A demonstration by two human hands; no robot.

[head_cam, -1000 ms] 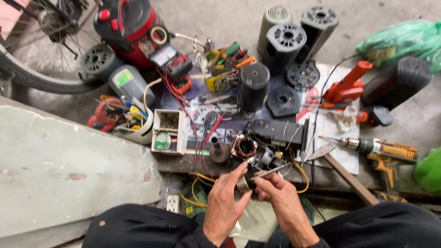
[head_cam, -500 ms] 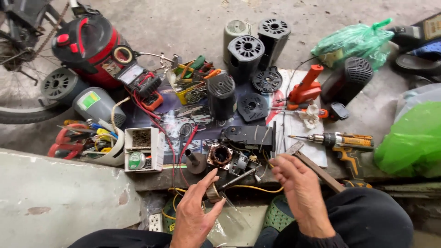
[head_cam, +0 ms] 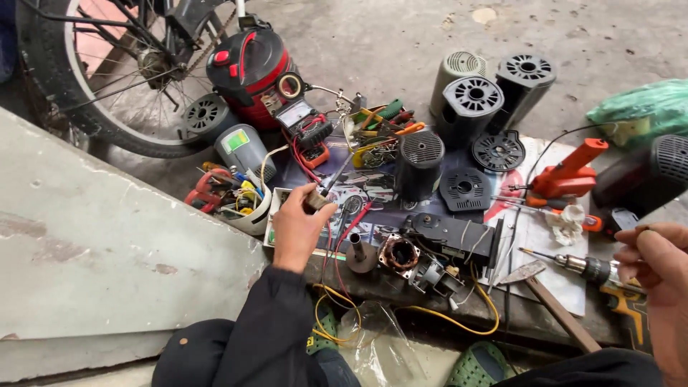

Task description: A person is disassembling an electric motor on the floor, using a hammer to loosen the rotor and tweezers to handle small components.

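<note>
Beside three grey motor housings (head_cam: 473, 100), left hand (head_cam: 297, 228) grips one small tool (head_cam: 315, 199); right hand (head_cam: 656, 258) loosely curled, empty.

Grey, stained concrete floor (head_cam: 401, 43) fills the scene in flat daylight, pitted and speckled toward 12 o'clock. A worn, pale slab (head_cam: 107, 251) with chipped paint slants across 8 o'clock. At 11 o'clock stands a bicycle wheel (head_cam: 79, 93), spokes and chain showing. A green plastic bag (head_cam: 645, 107) lies at 2 o'clock, and a printed sheet (head_cam: 545, 236) covers the floor near centre
</note>
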